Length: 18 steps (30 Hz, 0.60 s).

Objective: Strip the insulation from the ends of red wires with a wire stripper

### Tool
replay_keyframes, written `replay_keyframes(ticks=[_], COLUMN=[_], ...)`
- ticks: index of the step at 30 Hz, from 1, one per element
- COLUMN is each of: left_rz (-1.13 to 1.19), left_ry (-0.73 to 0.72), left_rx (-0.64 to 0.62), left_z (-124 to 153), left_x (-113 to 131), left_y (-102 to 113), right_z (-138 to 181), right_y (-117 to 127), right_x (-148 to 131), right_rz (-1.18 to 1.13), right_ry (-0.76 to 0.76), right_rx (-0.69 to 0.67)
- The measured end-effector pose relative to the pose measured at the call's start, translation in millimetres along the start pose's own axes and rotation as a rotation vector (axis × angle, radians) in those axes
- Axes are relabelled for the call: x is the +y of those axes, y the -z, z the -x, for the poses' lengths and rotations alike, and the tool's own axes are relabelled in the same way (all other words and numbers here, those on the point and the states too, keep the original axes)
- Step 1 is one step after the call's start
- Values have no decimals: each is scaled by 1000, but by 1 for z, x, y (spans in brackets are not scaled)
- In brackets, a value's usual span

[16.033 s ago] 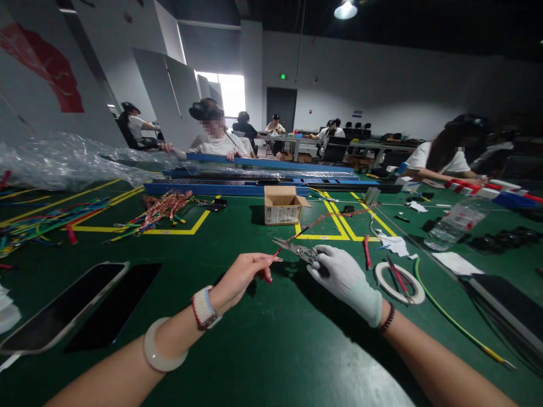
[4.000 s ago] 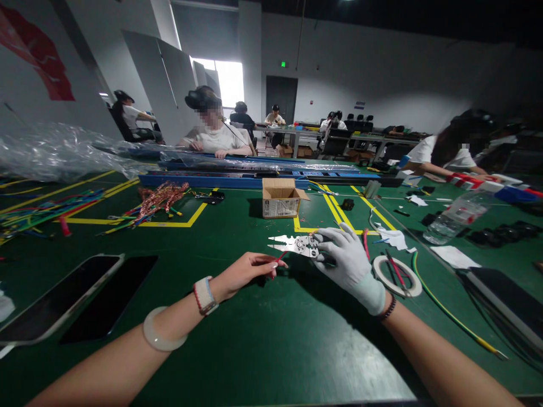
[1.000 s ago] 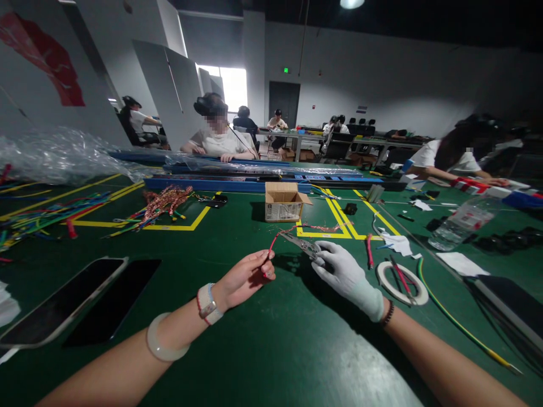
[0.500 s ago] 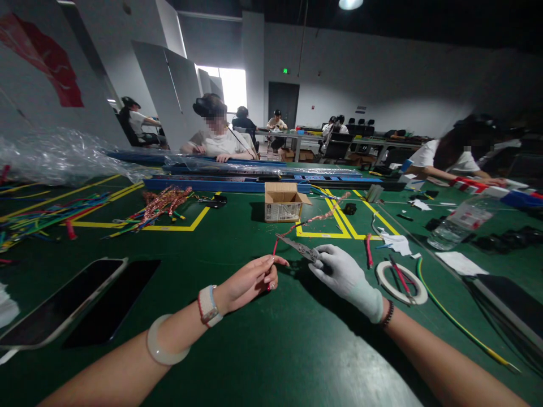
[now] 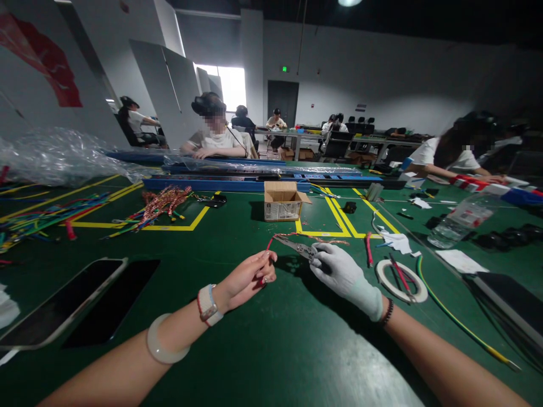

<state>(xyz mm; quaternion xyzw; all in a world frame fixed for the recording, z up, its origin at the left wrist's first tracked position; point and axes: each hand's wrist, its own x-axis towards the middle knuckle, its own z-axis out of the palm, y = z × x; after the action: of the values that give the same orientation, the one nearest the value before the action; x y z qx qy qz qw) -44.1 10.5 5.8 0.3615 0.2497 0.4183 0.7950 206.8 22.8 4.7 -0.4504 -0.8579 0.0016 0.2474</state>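
My bare left hand [image 5: 249, 277] pinches the red end of a thin red wire [image 5: 267, 245] just above the green table. My right hand [image 5: 339, 271], in a white glove, is closed round the handles of a metal wire stripper [image 5: 294, 246]. The stripper's jaws point left toward the wire end, and the wire's twisted length [image 5: 316, 238] trails right above the tool. Both hands are close together at the middle of the table.
A small open cardboard box [image 5: 282, 202] stands behind the hands. A tape roll [image 5: 401, 280], loose red wires and a green-yellow cable [image 5: 453, 321] lie to the right; a water bottle [image 5: 460, 219] lies farther right. Two phones [image 5: 63, 305] lie at left, wire bundles [image 5: 163, 203] beyond. Other people sit across.
My left hand has drawn in and curled on the wire end. The wire's far length has dropped from raised toward the box to lying low above the stripper.
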Motion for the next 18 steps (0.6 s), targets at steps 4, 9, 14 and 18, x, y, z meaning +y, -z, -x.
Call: replay_keyframes(ticks=[4, 9, 14, 18], left_rz=[127, 139, -8, -288], left_ry=[-9, -7, -82, -198], left_rx=[-6, -2, 21, 100], left_z=[0, 0, -1, -3], left_x=[4, 6, 3, 0], left_y=[1, 1, 0, 1], right_z=[0, 1, 3, 3], right_y=[0, -2, -4, -4], right_x=[5, 6, 7, 10], right_rz=[-8, 3, 12, -4], right_ry=[44, 37, 36, 23], right_rx=[6, 67, 120, 96])
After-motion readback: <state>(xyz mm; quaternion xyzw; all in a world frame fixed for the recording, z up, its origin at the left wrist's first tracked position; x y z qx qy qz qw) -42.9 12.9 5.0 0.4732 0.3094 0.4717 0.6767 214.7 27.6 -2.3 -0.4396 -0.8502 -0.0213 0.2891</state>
